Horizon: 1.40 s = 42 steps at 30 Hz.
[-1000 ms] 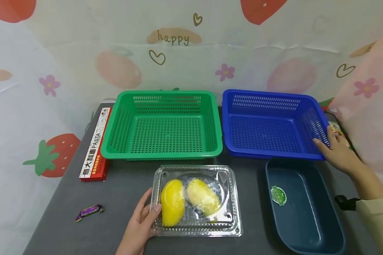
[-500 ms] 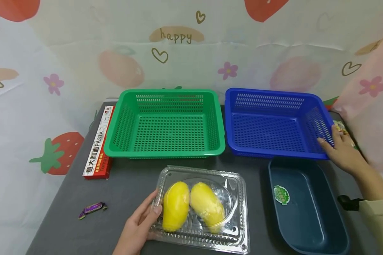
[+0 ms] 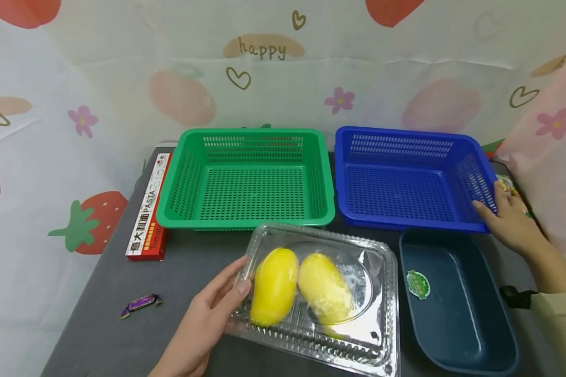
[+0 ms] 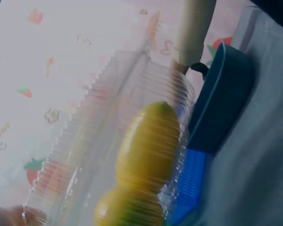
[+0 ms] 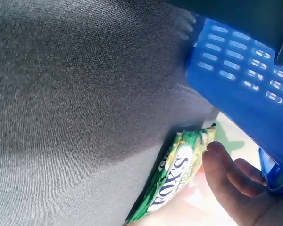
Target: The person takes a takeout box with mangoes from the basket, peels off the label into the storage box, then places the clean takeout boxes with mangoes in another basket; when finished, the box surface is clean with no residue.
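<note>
In the head view my left hand [image 3: 207, 314] grips the left edge of a clear plastic clamshell box [image 3: 382, 298], thumb on top and fingers beneath. The box is raised off the table and tilted. Two yellow mangoes, one on the left [image 3: 275, 285] and one on the right [image 3: 325, 288], lie inside it. My left fingers [image 4: 26, 216] show at the lower corner of the left wrist view. My right hand [image 3: 514, 220] holds the right rim of the blue basket [image 3: 405, 224], thumb inside and other fingers outside. A green FOX'S packet [image 5: 172, 179] lies near those fingers.
A green basket [image 3: 245, 224] stands left of the blue one, beside a red and white pasta box [image 3: 148, 214]. A dark teal basin [image 3: 457, 314] sits at the right front. A purple-wrapped candy [image 3: 141, 303] lies on the grey table [image 3: 99, 340].
My left hand has lifted the clamshell box, tilted it and carried it to the right, with the mangoes inside. My right hand stays on the blue basket's rim.
</note>
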Available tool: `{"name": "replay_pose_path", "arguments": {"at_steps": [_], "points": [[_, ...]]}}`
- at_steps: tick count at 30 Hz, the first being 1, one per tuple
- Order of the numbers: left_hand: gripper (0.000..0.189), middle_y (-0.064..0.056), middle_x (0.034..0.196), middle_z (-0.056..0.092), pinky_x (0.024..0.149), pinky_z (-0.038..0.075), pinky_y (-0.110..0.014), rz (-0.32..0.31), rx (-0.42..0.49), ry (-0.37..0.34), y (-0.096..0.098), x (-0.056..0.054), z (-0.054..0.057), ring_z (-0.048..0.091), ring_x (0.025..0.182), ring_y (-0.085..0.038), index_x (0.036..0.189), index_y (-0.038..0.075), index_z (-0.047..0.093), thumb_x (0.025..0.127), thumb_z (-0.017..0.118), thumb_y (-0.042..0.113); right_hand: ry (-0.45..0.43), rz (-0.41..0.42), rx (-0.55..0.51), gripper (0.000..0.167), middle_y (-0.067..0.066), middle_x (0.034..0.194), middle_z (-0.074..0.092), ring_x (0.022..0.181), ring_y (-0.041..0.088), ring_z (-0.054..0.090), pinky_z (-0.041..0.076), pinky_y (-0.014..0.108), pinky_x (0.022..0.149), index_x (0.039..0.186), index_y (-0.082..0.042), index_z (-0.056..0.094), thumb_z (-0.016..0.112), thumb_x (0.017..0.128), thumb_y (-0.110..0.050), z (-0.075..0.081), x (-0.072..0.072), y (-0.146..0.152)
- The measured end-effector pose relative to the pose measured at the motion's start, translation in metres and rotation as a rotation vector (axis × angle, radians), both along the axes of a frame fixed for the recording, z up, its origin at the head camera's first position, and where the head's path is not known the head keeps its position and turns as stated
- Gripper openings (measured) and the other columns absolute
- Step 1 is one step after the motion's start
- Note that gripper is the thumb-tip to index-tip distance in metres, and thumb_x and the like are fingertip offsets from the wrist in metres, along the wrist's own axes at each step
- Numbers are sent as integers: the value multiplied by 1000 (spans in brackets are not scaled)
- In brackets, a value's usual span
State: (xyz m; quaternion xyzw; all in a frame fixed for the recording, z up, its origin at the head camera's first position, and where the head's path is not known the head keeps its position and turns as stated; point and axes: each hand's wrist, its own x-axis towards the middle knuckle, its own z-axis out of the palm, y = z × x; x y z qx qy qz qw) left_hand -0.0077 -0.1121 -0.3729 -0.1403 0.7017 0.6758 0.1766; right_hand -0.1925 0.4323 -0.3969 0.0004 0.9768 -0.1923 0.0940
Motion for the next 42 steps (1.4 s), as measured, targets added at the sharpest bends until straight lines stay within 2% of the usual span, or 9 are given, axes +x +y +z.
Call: {"name": "replay_pose_path", "arguments": {"at_steps": [3,8,14,18,23,28,34,38,42], "points": [[54,-8,148,40,97,44,-53,-22,-9,42,5,-11,10,45,129,-32,139,39,45,89,61,52,4,-9,-6,80,47,143,0,111,73,24,26,77,83,148,-5,-20,29,101,-48,-1,1,1],[52,-9,139,48,78,56,-43,-53,28,91,14,-30,22,52,116,-30,138,38,45,90,62,47,-37,5,-12,80,48,142,-4,113,74,21,24,78,85,146,-5,-24,27,102,-48,3,2,3],[50,-7,137,48,74,57,-43,-86,86,143,27,-54,35,49,123,-28,139,38,43,93,61,42,-117,16,-9,80,49,141,-12,114,77,15,21,80,87,143,-4,-29,22,101,-50,11,2,2],[47,-6,137,47,72,57,-44,-113,122,197,39,-72,42,49,125,-27,140,37,43,95,59,36,-104,5,1,77,49,141,-9,113,77,16,22,79,87,144,-3,-28,17,102,-49,8,4,4],[46,-9,130,50,68,58,-43,-136,96,221,60,-96,50,56,114,-31,139,35,46,95,59,37,-46,5,20,69,50,140,-5,119,73,13,21,78,90,146,0,-21,7,102,-47,1,7,8],[47,-7,129,50,65,58,-45,-146,72,188,88,-123,53,57,113,-31,140,32,45,95,57,40,2,-20,-22,65,47,144,-8,122,73,10,19,79,90,148,-4,-18,0,102,-46,0,9,8],[50,-9,130,50,62,57,-45,-133,60,170,115,-155,50,58,112,-32,143,29,42,96,55,41,80,-36,-110,62,44,146,3,124,69,15,17,77,94,152,-10,-10,0,102,-44,-3,5,0],[52,-10,134,47,62,58,-43,-123,40,182,129,-175,49,57,113,-33,144,29,40,96,54,43,105,-44,-99,62,45,144,7,123,69,18,18,76,94,153,-9,-7,0,102,-44,-4,5,0],[54,-10,145,41,67,58,-44,-119,19,186,142,-190,47,53,121,-33,147,29,35,97,51,44,99,-71,-74,65,45,144,8,119,71,21,20,76,93,153,-11,-8,-1,101,-49,-4,6,-1]]}}
